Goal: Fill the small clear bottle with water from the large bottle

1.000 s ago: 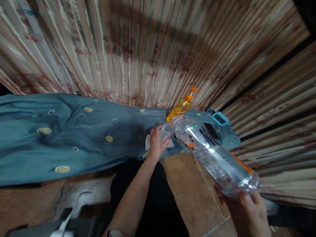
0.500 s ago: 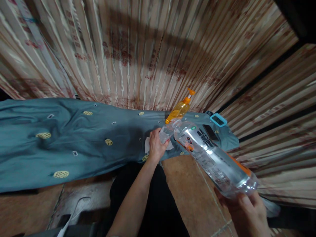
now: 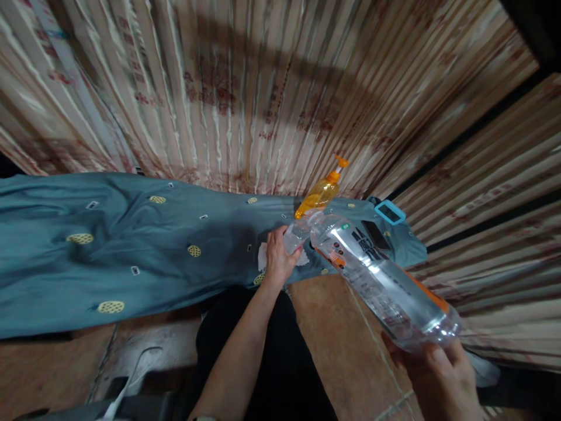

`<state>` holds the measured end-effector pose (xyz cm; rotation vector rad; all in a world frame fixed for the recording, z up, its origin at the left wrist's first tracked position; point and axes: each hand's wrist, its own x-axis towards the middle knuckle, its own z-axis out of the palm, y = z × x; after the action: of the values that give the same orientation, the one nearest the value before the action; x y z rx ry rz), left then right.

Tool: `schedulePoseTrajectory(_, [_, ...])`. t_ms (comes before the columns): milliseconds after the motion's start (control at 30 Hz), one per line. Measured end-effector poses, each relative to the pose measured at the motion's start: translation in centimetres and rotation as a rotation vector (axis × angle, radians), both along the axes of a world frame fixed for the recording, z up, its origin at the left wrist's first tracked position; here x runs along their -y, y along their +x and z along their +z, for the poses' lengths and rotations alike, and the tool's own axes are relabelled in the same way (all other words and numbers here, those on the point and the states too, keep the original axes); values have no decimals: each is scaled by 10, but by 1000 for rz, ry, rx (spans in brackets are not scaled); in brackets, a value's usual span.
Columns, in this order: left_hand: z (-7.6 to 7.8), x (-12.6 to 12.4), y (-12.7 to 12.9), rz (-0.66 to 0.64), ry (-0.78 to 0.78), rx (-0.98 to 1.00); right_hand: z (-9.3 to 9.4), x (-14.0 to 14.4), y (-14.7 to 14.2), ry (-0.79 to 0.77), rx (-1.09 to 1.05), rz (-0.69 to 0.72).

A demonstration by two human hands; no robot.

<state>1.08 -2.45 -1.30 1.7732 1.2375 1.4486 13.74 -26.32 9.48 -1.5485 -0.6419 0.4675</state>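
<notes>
My left hand (image 3: 280,257) is closed around a small clear bottle (image 3: 297,232), which leans over a white paper tissue (image 3: 262,257) on the cloth. In my right hand (image 3: 442,368) is the base of a large clear plastic bottle (image 3: 381,278) with an orange and black label. That bottle lies tilted in the air, its neck toward the small bottle's mouth. The two mouths meet or overlap; I cannot tell if they touch. Just behind them stands an orange pump bottle (image 3: 318,196) with yellow liquid.
A blue-green cloth (image 3: 162,234) with pineapple prints covers the long narrow surface. A blue-framed digital device (image 3: 390,212) and a dark phone-like slab (image 3: 376,234) lie at its right end. Pleated curtains (image 3: 245,105) hang behind. Tiled floor (image 3: 342,327) and a white cable (image 3: 127,386) show below.
Both hands keep their hold on the two bottles, which stay in nearly the same pose. The whole view has shifted very slightly.
</notes>
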Motion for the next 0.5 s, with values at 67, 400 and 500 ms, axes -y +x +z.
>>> schedulePoseTrajectory(67, [0, 0, 0, 0, -5, -1, -3, 0, 3, -8, 11, -21])
schedulePoseTrajectory(400, [0, 0, 0, -10, 2, 0, -2, 1, 3, -9, 6, -2])
schedulePoseTrajectory(500, [0, 0, 0, -11, -7, -7, -2, 1, 5, -27, 19, -34])
